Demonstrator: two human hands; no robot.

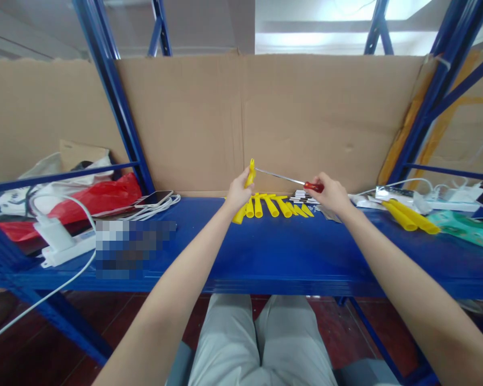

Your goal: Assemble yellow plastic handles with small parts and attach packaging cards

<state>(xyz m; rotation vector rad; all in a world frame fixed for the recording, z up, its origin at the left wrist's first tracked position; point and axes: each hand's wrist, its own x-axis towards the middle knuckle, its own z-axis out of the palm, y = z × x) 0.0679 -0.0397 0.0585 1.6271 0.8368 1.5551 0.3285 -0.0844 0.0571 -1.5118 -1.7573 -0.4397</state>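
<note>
Evidently, a two-handed hold: yellow piece in one hand, screwdriver in the other

The left hand [238,190] is closed around the lower part of a small yellow piece [251,172], keeping it roughly upright above the bench [265,257], probably so that its top is free and easy to see. The right hand [332,193] is wrapped around the red handle of a screwdriver [314,186], whose thin metal shaft points across to the piece. That sideways line likely lets the tip reach the piece without the fingers crowding it. The tip looks to be at the piece, but whether it touches or goes inside, I can't tell.

Just beyond the hands, yellow tubes [274,208] lie side by side with their open ends toward the person, with pointed yellow bits [300,210] to their right; being so near, both seem placed for easy reach. Two more long tubes [402,216] lie well apart on the right, next to a green packet [467,228]. On the left, a phone [155,198] sits by a coiled white cable [156,210] and a red bag [100,198]. Cardboard [306,118] stands along the back, perhaps as a screen.
</note>
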